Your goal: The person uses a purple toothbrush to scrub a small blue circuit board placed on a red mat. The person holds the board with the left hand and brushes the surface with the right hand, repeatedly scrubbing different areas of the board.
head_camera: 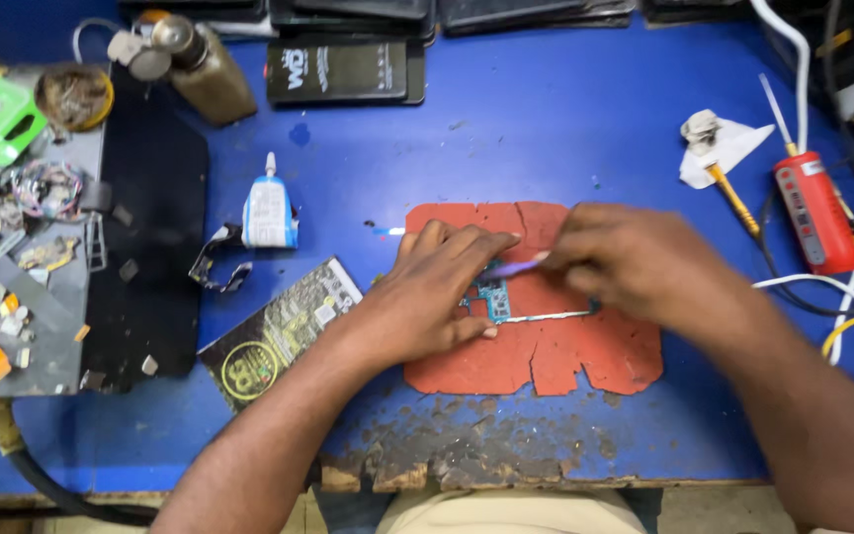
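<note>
A small blue-green circuit board [491, 297] lies on a cracked orange-red mat [585, 361] in the middle of the blue workbench. My left hand [432, 297] presses down on the board's left side with its fingers spread over it. My right hand [635, 262] pinches a thin purple-handled tool [516, 267] whose tip points at the board. A narrow silver strip [546, 316] runs right from the board across the mat. Part of the board is hidden under my left fingers.
A small white glue tube [269, 210] and a dark printed card [279, 331] lie left of the mat. A black mat [150, 227] and a tray of scrap parts [12, 257] fill the far left. A red device [812, 210], cables and a yellow-handled tool [733, 198] sit right. Phones [343, 71] lie at the back.
</note>
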